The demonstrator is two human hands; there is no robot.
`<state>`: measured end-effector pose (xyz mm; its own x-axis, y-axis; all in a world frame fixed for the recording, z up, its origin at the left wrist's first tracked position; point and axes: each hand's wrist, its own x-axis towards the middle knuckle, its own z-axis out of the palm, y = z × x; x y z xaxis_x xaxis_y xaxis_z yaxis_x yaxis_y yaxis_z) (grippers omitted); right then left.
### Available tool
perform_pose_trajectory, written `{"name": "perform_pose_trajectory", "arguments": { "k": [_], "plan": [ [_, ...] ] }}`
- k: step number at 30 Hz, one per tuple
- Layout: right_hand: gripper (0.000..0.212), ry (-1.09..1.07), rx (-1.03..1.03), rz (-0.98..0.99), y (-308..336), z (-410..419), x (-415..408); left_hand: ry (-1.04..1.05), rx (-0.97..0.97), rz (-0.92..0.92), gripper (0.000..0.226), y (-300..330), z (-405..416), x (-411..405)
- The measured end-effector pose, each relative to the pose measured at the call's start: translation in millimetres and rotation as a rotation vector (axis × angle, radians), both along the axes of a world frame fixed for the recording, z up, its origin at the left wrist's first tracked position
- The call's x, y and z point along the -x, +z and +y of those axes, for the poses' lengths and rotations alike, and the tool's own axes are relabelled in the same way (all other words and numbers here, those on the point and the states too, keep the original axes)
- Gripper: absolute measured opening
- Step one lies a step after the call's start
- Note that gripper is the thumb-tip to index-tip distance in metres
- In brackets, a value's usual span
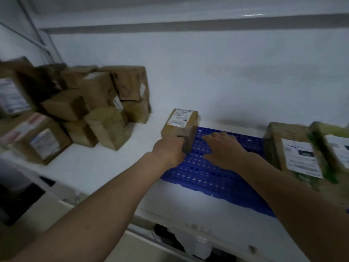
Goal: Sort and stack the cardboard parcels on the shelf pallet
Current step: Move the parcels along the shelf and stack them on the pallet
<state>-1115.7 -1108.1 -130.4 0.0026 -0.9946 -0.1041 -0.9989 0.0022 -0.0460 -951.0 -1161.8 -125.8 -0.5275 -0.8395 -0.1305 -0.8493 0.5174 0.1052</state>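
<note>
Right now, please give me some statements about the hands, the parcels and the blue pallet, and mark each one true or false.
1. The left hand grips the small labelled parcel. True.
2. The right hand holds a parcel. False: its fingers are spread flat over the blue pallet and it holds nothing.
3. A pile of parcels sits on the white shelf to the left of the pallet. True.
4. The pallet is red and solid. False: it is blue, with a grid of holes.
5. Two parcels with green tape lie at the pallet's right end. True.
</note>
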Motion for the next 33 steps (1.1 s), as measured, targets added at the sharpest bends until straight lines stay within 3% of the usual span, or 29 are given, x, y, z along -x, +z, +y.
{"name": "perform_pose_trajectory", "arguments": {
  "k": [6, 10, 15, 22, 26, 33],
  "plan": [
    [0.044, 0.193, 0.085, -0.072, 4, -45, -85, 0.179, 0.067, 0.034, 0.042, 1, -32, -94],
    [0.056, 0.253, 0.117, -0.078, 1, -83, -149, 0.228, 0.055, 0.055, 0.046, 1, -64, -160],
    [0.053, 0.245, 0.147, -0.089, 5, -137, -236, 0.2, 0.038, 0.062, 0.03, 16, -110, -239],
    [0.029, 0.194, 0.266, -0.209, 20, -209, -345, 0.125, 0.009, 0.171, 0.025, 19, -186, -331],
    [0.025, 0.107, 0.289, -0.243, 12, -237, -388, 0.093, 0.019, 0.218, 0.023, 7, -224, -365],
    [0.019, 0.099, 0.268, -0.161, -13, -259, -423, -0.048, 0.025, 0.123, 0.023, -21, -242, -386]
  ]
}}
